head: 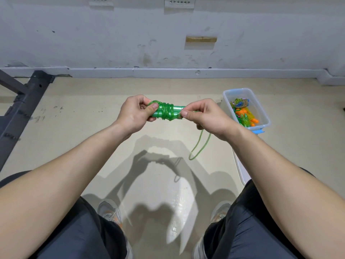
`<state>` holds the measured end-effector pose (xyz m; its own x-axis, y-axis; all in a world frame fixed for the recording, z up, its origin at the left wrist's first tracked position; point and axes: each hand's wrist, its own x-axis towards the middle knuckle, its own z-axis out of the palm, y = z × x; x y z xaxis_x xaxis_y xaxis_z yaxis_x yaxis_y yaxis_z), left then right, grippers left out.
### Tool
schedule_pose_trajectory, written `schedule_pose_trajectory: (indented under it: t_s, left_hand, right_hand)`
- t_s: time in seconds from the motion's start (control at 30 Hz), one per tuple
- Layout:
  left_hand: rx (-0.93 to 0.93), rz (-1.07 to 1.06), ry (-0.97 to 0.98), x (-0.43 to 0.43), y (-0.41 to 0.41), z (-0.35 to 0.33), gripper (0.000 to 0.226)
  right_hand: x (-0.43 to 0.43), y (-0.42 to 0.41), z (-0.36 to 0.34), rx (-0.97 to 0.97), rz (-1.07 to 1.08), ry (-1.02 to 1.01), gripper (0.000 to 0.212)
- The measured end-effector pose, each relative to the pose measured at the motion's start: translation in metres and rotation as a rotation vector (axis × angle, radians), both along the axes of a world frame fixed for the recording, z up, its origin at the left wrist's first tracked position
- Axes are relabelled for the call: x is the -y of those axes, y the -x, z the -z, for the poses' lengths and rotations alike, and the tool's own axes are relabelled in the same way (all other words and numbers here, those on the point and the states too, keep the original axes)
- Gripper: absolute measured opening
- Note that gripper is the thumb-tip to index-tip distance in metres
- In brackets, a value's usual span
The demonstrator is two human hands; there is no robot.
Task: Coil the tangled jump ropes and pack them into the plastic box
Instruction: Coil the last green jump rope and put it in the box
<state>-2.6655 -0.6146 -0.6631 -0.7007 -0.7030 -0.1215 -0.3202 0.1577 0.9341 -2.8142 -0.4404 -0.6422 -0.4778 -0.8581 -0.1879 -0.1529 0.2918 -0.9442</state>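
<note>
Green translucent plastic jump rope [166,111], cord wound crosswise round its paired handles; held in mid-air over the floor. Left hand [134,112] grips one handle end; right hand [203,116] pinches the other, a loose loop [199,146] dangling below. Judged light, springy, slippery; best gripped at the handles. Plastic box [225,99] nearby holds coiled ropes.

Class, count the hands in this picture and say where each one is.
2. The left hand grips one end of the wound green jump rope; the right hand pinches its other end. No others show.
</note>
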Motion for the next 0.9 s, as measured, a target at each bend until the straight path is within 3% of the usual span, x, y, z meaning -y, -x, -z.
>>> schedule_pose_trajectory:
  t_s: [0.3, 0.43, 0.6, 0.73, 0.83, 0.9]
  left_hand:
    - [-0.018, -0.076, -0.104, 0.006, -0.005, 0.003, 0.017]
    - [-0.008, -0.062, -0.090, 0.005, -0.005, 0.001, 0.018]
    - [0.044, -0.017, 0.051, 0.004, -0.005, -0.003, 0.018]
    - [0.083, 0.045, 0.141, -0.003, -0.004, -0.004, 0.020]
    - [0.062, 0.061, 0.093, -0.007, -0.004, -0.001, 0.019]
    - [0.017, 0.048, 0.027, -0.007, -0.004, 0.000, 0.018]
  right_hand:
    - [-0.006, 0.000, -0.007, 0.149, -0.197, -0.135, 0.023]
    - [-0.007, 0.003, -0.008, -0.020, -0.130, -0.111, 0.021]
    - [-0.002, -0.004, -0.004, -0.449, -0.117, -0.088, 0.017]
    - [0.001, -0.011, -0.003, -0.659, -0.079, -0.076, 0.012]
    - [0.002, -0.008, 0.000, -0.658, 0.085, -0.053, 0.007]
    - [0.003, -0.006, 0.006, -0.483, 0.224, 0.025, 0.017]
